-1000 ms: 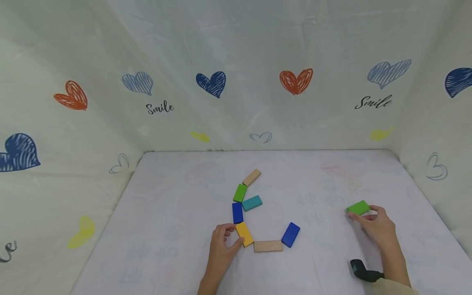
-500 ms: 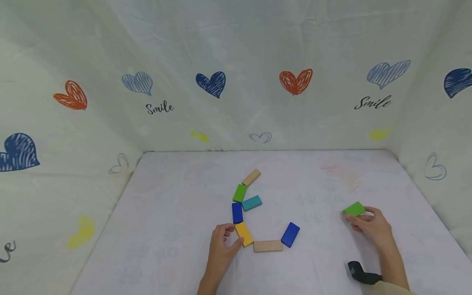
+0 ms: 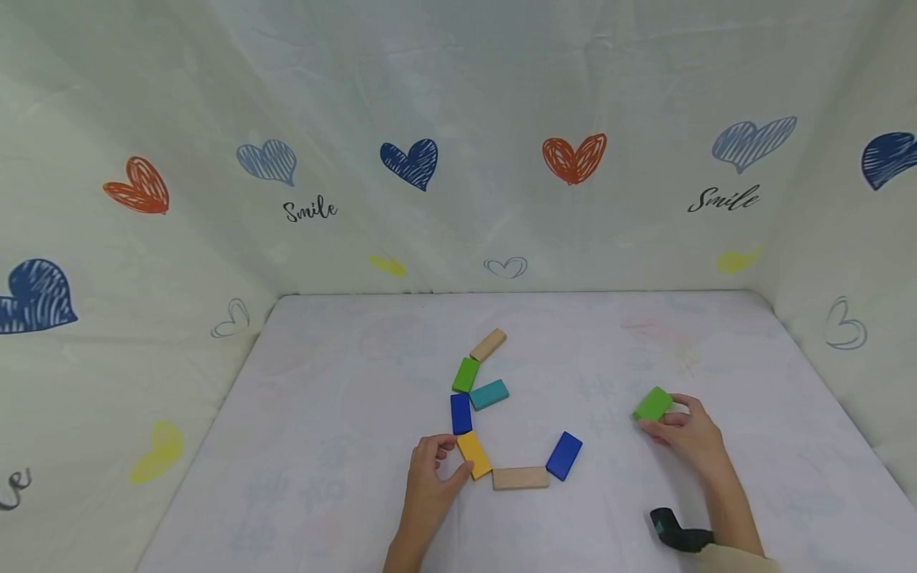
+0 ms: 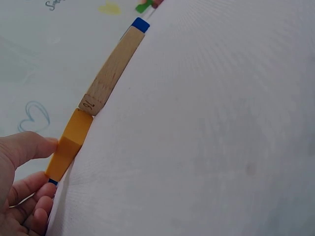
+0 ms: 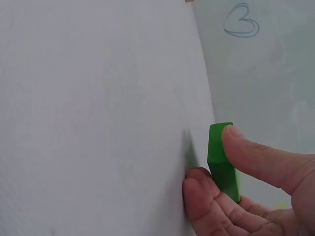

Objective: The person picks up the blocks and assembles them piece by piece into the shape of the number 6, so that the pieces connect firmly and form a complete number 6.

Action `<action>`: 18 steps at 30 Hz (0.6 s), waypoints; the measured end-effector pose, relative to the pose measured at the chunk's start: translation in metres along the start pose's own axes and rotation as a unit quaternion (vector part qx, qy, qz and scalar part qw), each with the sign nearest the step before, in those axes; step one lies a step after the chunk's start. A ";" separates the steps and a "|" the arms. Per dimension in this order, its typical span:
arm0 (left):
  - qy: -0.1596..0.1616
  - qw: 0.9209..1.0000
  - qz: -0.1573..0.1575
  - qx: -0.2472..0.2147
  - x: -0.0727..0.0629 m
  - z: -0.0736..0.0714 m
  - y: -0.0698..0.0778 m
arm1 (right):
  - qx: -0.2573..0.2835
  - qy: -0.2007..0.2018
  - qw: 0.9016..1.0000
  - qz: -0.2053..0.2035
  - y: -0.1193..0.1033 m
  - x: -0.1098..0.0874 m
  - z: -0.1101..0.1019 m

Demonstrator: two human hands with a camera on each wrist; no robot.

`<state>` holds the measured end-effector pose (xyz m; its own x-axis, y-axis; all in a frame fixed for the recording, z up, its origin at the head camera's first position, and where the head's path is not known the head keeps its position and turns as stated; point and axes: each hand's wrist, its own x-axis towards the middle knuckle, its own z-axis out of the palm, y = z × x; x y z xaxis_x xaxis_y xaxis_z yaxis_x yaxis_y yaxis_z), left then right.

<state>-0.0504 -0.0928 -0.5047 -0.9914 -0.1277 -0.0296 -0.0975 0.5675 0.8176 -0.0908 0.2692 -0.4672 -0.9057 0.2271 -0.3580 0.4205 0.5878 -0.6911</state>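
Green block [image 3: 653,404] (in fingers [image 5: 199,201]) farther left

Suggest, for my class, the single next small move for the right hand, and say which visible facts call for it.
Probably the right hand should carry its green block left to the far end of the rightmost blue block: a gap lies between that end and the teal block, while the left hand pinches the yellow block.
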 end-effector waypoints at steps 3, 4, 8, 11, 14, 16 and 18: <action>0.011 1.000 0.018 0.007 -0.001 0.000 -0.001 | -0.002 0.007 1.000 -0.008 -0.004 0.001 0.008; 0.012 1.000 0.019 0.009 -0.001 0.001 -0.001 | -0.002 0.010 1.000 -0.012 -0.005 0.001 0.010; -0.003 1.000 -0.001 0.000 0.000 0.000 -0.002 | -0.004 0.012 1.000 -0.028 -0.010 0.001 0.018; -0.013 1.000 -0.014 -0.003 0.001 0.000 -0.002 | -0.006 0.010 0.999 -0.043 -0.012 0.001 0.021; -0.015 1.000 -0.018 -0.006 0.002 0.000 -0.002 | -0.008 0.008 0.998 -0.069 -0.013 0.003 0.025; -0.015 1.000 -0.018 -0.006 0.002 0.000 -0.002 | -0.008 0.007 0.996 -0.091 -0.014 0.003 0.029; -0.016 1.000 -0.020 -0.007 0.002 0.000 -0.001 | -0.004 0.002 0.994 -0.112 -0.016 0.004 0.033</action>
<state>-0.0524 -0.0936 -0.5061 -0.9889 -0.1248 -0.0802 -0.1363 0.5502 0.8238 -0.0989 0.2351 -0.4784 -0.9770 0.0929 -0.1920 0.2070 0.6297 -0.7488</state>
